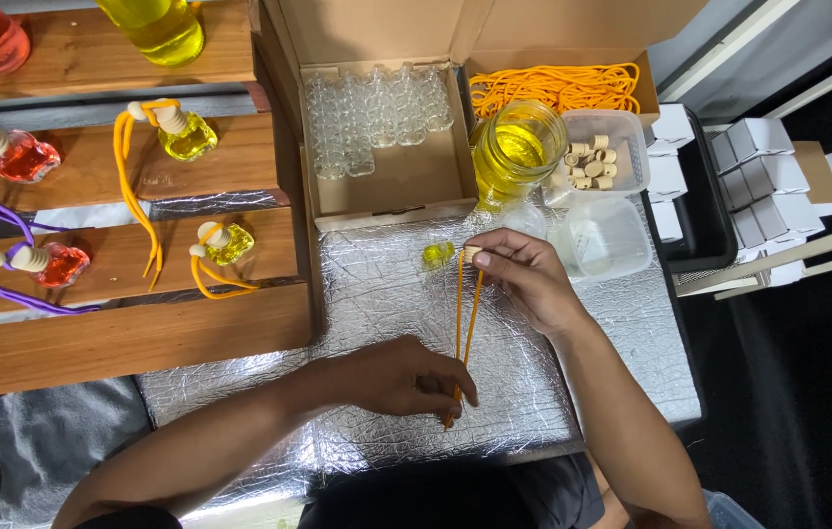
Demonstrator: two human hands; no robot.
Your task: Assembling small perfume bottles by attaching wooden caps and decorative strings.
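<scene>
My right hand (524, 274) pinches a small wooden cap (472, 254) at the top end of a doubled orange cord (466, 323). The cord runs straight down to my left hand (406, 377), which pinches its lower end near the front of the silver foil mat (377, 294). A small glass bottle of yellow liquid (437, 255) lies on the mat just left of the cap, untouched.
Behind the mat stand a cardboard box of empty small glass bottles (377, 118), a bundle of orange cords (558, 86), a jar of yellow liquid (519, 147) and a tub of wooden caps (594, 162). Wooden steps (93, 323) on the left hold finished red and yellow bottles. White boxes (759, 167) sit right.
</scene>
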